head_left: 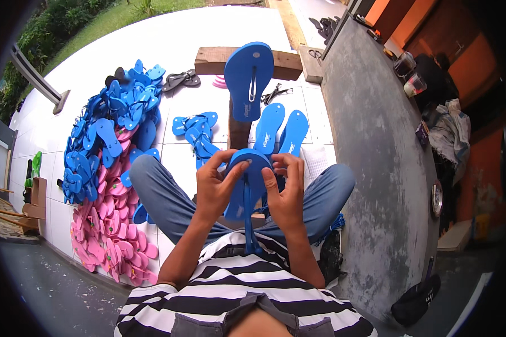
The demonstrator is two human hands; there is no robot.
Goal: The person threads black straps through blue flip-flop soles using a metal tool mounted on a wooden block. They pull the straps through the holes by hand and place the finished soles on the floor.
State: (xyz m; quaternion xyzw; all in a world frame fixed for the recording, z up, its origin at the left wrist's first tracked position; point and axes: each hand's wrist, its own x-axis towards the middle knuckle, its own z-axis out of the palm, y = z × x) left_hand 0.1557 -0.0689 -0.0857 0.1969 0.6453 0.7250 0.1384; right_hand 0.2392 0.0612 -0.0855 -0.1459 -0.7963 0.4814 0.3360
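Observation:
My left hand (pixel 215 181) pinches the upper part of a blue flip-flop (pixel 257 175), its thumb on the face and its fingers behind the edge. My right hand (pixel 285 191) holds the opposite edge between thumb and bent fingers. A blue strap (pixel 248 216) runs down the middle of this flip-flop and hangs toward my lap. Just beyond my hands, a blue sole (pixel 242 78) rests on a wooden stand (pixel 211 59); a thin looped metal piece (pixel 253 87) lies along its middle. Two blue soles (pixel 270 126) lie side by side behind my right hand.
To my left spreads a heap of blue flip-flops (pixel 108 135) and pink flip-flops (pixel 109 224). Several blue flip-flops (pixel 197 132) lie nearer the stand, with dark flip-flops (pixel 181 80) beyond. Scissors (pixel 316 54) rest on a block at the far right. A grey ledge (pixel 376 168) borders my right side.

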